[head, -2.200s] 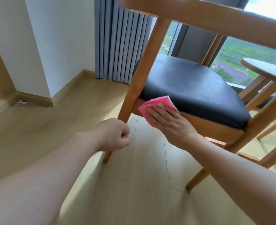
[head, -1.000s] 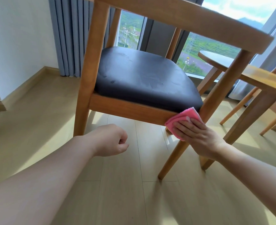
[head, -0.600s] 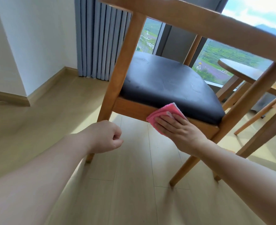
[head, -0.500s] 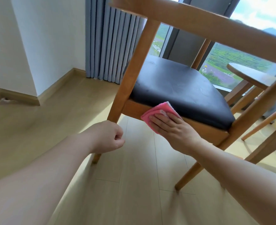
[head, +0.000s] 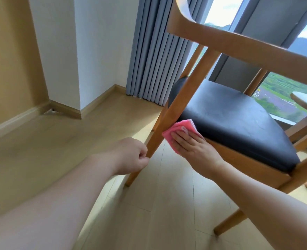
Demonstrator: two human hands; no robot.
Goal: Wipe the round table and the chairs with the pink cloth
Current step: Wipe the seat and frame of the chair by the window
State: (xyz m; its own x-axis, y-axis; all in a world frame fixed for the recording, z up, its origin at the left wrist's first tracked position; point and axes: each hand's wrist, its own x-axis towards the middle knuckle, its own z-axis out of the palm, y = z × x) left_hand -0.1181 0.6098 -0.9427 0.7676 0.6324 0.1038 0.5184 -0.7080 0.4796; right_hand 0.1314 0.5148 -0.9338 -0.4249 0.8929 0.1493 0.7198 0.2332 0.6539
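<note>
Pressing flat with straightened fingers, the right hand [head: 194, 147] is holding the pink cloth [head: 179, 133] against the wooden seat rail of the chair [head: 239, 114], right at the near corner where the rail is meeting the slanted back leg [head: 169, 120]. The folded cloth is lying under the fingers, its upper edge touching the lower rim of the black seat cushion [head: 230, 116] and its left edge reaching onto the leg. The left hand [head: 131, 156] is hanging in a loose fist just beside the same leg, lower down; it is holding nothing that can be seen, and whether its knuckles are touching the wood is hard to tell. The chair's curved wooden backrest [head: 239, 40] is sweeping across the top of the view, close to the camera. At the far right edge, part of the round table [head: 306, 101] is showing beyond the chair, well apart from both hands, with more wooden legs beneath it. A grey pleated curtain [head: 154, 56] is hanging behind the chair beside a window [head: 284, 92] looking out on green land, and pale wood flooring [head: 167, 204] is running under everything.
</note>
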